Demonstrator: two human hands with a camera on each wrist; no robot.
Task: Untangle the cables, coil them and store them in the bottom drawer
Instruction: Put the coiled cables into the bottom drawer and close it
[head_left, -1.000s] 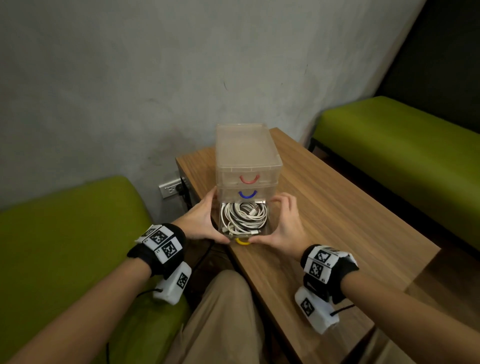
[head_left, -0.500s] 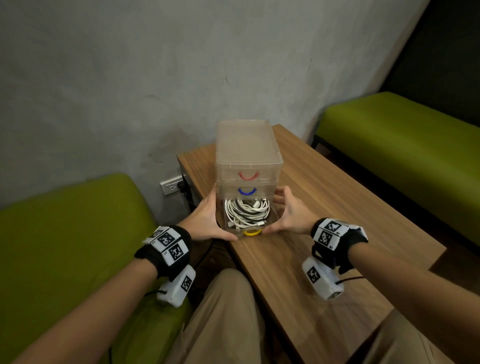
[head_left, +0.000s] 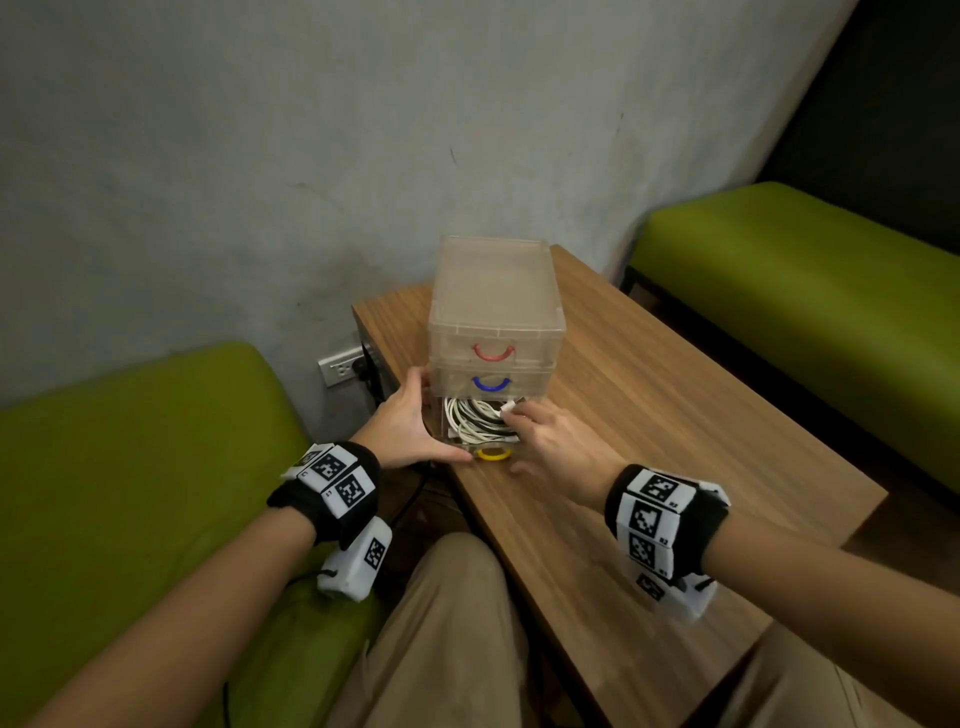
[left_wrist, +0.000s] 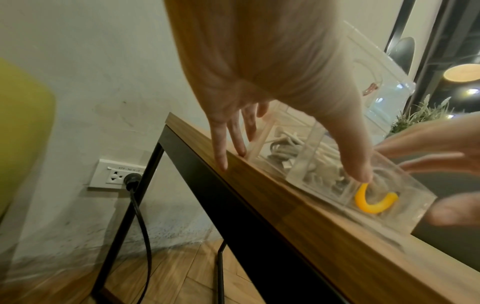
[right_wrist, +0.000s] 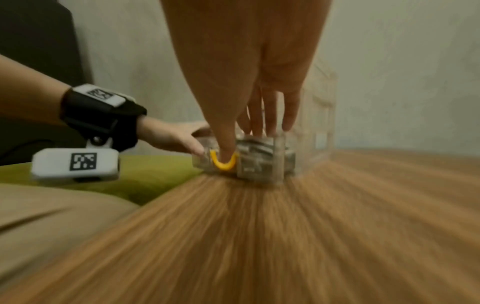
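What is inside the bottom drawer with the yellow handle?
White cables lie coiled inside the bottom drawer. The right hand covers their right side, so how many cables there are cannot be told.

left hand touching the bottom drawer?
Touching. In the left wrist view the left hand has its thumb tip on the bottom drawer front, just above the yellow handle.

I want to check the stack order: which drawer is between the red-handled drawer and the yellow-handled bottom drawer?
The blue-handled drawer, shut, sits between the red-handled drawer and bottom drawer; head view.
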